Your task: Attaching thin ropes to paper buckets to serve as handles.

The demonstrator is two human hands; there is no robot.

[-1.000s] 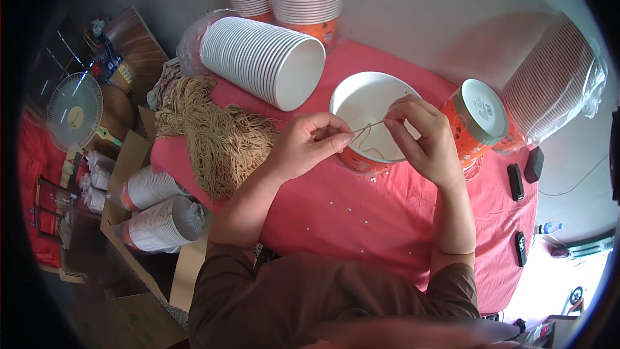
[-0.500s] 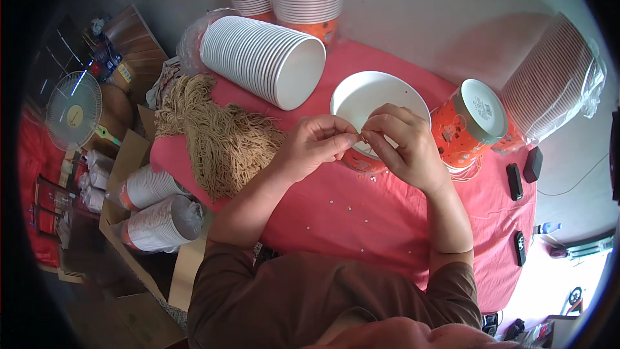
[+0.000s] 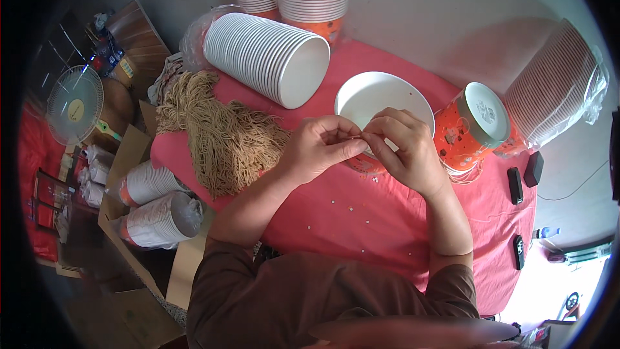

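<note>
My left hand (image 3: 321, 147) and my right hand (image 3: 402, 152) meet fingertip to fingertip over the near rim of an open paper tub (image 3: 365, 90), white inside and orange outside. Both pinch at something tiny and thin, reddish where it shows between the fingers; its kind cannot be made out. Small pale and orange beads (image 3: 351, 209) lie scattered on the pink tablecloth (image 3: 394, 245) below my hands. A thick bundle of tan cords (image 3: 239, 145) lies beside my left forearm.
An upturned orange tub (image 3: 460, 136) stands right of the open one, thin cords around its base. Nested white tubs (image 3: 255, 52) lie behind; another wrapped stack (image 3: 549, 90) leans at right. Black devices (image 3: 515, 185) lie near the right edge. A cardboard box (image 3: 126, 232) with wrapped stacks stands left.
The fingertips have shifted slightly against each other, the left thumb now lying straighter along the pinch. Both hands stay together at the tub's rim. The whole view has moved a little.
</note>
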